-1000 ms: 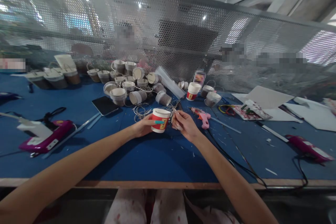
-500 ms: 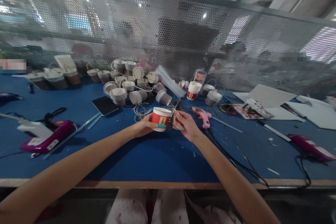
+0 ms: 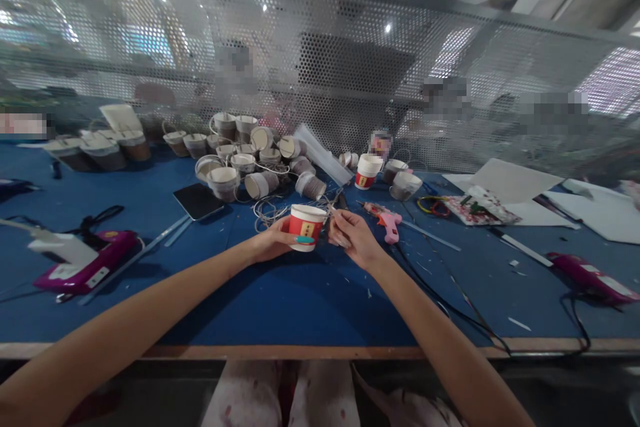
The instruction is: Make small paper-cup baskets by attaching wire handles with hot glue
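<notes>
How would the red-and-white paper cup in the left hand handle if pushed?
The red-and-white paper cup looks thin-walled and the left hand holds it lightly, so probably light and crushable. Pushed, it might tip and roll like the toppled grey cups behind.

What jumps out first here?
Dead centre, the left hand grips a red-and-white paper cup while the right hand pinches a thin piece at its rim, too small to identify. Behind them a heap of brown cups crowds the blue table; a pink glue gun lies just right of the hands.
</notes>
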`<state>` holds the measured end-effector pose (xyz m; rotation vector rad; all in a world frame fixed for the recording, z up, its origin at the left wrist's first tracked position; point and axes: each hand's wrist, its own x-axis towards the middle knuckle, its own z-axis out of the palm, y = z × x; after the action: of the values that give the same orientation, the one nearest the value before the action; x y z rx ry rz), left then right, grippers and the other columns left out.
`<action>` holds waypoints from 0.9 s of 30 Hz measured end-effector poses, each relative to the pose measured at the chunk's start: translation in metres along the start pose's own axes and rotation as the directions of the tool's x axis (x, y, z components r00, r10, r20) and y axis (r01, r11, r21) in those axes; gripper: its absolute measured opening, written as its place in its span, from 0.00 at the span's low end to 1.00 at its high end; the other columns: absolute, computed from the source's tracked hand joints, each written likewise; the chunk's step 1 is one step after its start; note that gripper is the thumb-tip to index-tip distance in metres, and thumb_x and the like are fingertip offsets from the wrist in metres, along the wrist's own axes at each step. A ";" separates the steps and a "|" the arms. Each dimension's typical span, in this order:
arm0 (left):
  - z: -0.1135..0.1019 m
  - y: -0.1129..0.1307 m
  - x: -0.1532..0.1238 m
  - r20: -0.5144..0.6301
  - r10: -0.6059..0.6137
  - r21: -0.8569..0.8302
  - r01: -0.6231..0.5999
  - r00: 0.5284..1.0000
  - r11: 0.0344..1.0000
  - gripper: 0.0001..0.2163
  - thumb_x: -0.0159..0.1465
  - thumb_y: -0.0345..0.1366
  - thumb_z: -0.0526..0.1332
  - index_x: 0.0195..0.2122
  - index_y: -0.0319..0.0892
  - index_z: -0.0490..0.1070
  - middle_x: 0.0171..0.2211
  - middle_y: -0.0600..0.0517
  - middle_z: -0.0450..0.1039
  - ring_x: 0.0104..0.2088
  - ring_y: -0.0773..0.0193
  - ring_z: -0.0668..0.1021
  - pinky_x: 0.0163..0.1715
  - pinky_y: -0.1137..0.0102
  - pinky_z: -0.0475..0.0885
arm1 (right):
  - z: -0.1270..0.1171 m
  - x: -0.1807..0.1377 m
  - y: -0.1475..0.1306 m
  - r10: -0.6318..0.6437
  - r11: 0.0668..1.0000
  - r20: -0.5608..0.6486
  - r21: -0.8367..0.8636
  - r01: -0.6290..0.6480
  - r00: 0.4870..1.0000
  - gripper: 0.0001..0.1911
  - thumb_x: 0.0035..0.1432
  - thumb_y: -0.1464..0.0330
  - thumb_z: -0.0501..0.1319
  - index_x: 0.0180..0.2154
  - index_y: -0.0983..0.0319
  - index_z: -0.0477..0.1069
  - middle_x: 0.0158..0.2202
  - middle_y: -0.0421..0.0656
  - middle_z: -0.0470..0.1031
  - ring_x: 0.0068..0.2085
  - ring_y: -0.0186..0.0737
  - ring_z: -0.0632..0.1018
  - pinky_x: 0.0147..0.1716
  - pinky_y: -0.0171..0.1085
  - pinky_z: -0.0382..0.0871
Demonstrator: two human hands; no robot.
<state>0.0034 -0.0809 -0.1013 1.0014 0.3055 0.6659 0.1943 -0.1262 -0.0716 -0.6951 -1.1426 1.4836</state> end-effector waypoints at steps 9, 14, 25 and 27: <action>-0.001 0.000 0.004 -0.083 0.014 0.044 -0.011 0.996 0.999 0.26 0.42 0.27 0.70 0.45 0.37 0.70 0.39 0.45 0.77 0.36 0.61 0.78 0.40 0.66 0.71 | -0.004 -0.002 -0.001 -0.067 0.997 0.049 0.042 0.065 0.997 0.14 0.52 0.59 0.64 0.25 0.62 0.66 0.13 0.31 0.58 0.16 0.25 0.58 0.21 0.32 0.53; 0.001 0.001 0.004 -0.078 0.005 0.043 -0.001 0.997 0.999 0.26 0.42 0.28 0.71 0.45 0.37 0.70 0.38 0.46 0.77 0.36 0.60 0.78 0.39 0.67 0.71 | -0.003 -0.001 -0.002 -0.059 0.998 0.018 0.026 0.059 0.998 0.15 0.51 0.58 0.65 0.25 0.62 0.66 0.13 0.31 0.58 0.16 0.24 0.56 0.20 0.32 0.53; -0.005 -0.002 0.002 -0.025 0.009 0.012 -0.009 1.000 1.000 0.26 0.45 0.26 0.68 0.47 0.37 0.69 0.41 0.44 0.76 0.40 0.57 0.78 0.43 0.62 0.70 | -0.003 0.000 0.000 -0.014 1.000 -0.031 0.027 0.015 0.999 0.14 0.50 0.61 0.65 0.24 0.63 0.66 0.12 0.30 0.58 0.14 0.23 0.56 0.18 0.30 0.52; -0.004 -0.002 0.002 -0.030 0.012 0.002 -0.012 0.999 1.000 0.25 0.45 0.26 0.68 0.47 0.37 0.69 0.41 0.44 0.77 0.40 0.57 0.78 0.44 0.62 0.70 | -0.004 0.000 0.000 -0.015 1.000 -0.026 0.026 0.016 1.000 0.14 0.51 0.62 0.65 0.23 0.63 0.66 0.11 0.31 0.58 0.14 0.23 0.56 0.17 0.30 0.51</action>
<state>0.0033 -0.0772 -0.1050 0.9960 0.3262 0.6919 0.1973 -0.1254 -0.0732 -0.6842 -1.1045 1.4698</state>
